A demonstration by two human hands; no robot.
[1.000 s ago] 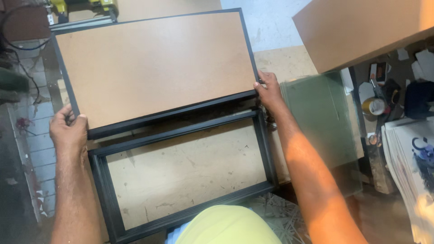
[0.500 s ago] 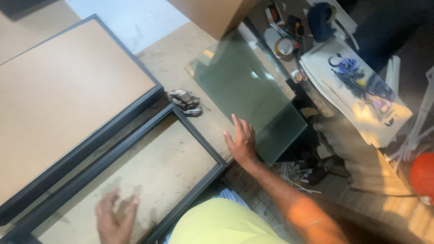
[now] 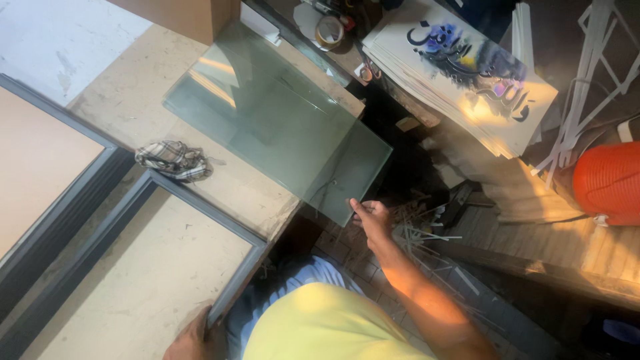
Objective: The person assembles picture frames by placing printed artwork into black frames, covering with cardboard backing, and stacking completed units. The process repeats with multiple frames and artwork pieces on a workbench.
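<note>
The right hand [image 3: 371, 217] pinches the near corner of a glass pane [image 3: 280, 120], thumb on top and the other fingers curled beneath the edge, so the grip is closed on the glass. The pane is a single greenish, see-through rectangle with a bright glare across its far left part; it lies flat on the workbench [image 3: 127, 100], and the corner being held juts out past the bench edge over the dark floor.

The left hand [image 3: 193, 340] sits at the bottom edge of the view, its fingers wrapped round the near corner of an empty dark frame [image 3: 200, 203]. Only the knuckles show; the rest is cut off by the picture's edge.

Two dark frames are in view: the empty one, through which the bench top shows, and a second frame [image 3: 73, 200] to its left with a brown backing board [image 3: 33, 160], cropped by the picture. One crumpled checked cloth [image 3: 173, 160] lies on the bench between the pane and the frames. To the right, a stack of printed sheets [image 3: 467, 73] bears dark calligraphic strokes on blue and yellow; the number of sheets cannot be counted. One roll of tape [image 3: 330, 30] rests at the top, and an orange ribbed object [image 3: 610, 183] is cut off at the right edge. Pale strips [image 3: 420, 233] litter the floor near the right hand.
</note>
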